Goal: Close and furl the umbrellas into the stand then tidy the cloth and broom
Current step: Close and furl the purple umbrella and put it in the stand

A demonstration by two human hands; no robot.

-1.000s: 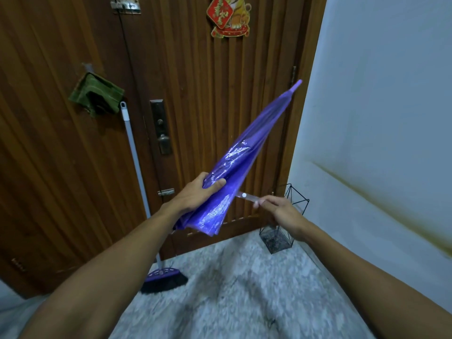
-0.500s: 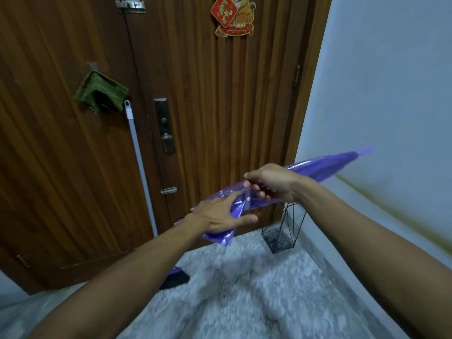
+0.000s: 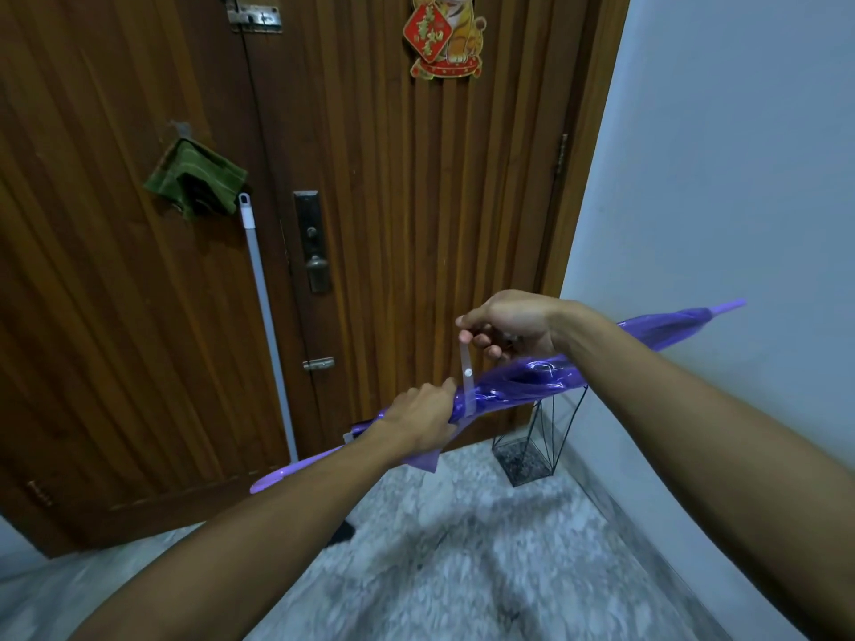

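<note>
A closed purple umbrella (image 3: 666,328) lies almost level in front of me, its tip pointing right toward the wall and its handle (image 3: 277,476) low at the left. My left hand (image 3: 418,421) grips the furled canopy near its open end. My right hand (image 3: 506,323) pinches the clear strap (image 3: 466,377) and holds it up above the canopy. A black wire umbrella stand (image 3: 532,455) sits on the floor in the corner under the umbrella. A green cloth (image 3: 194,180) hangs on the door. A broom (image 3: 266,316) with a white pole leans against the door.
A brown wooden door (image 3: 393,201) with a lock plate (image 3: 312,242) fills the view ahead. A pale wall (image 3: 740,155) runs along the right. The floor (image 3: 439,571) is grey speckled stone. A red paper ornament (image 3: 444,34) is stuck high on the door.
The umbrella swung down from pointing up at the door to nearly level. My right hand moved over the canopy and now lifts the strap; my left hand closed round the canopy.
</note>
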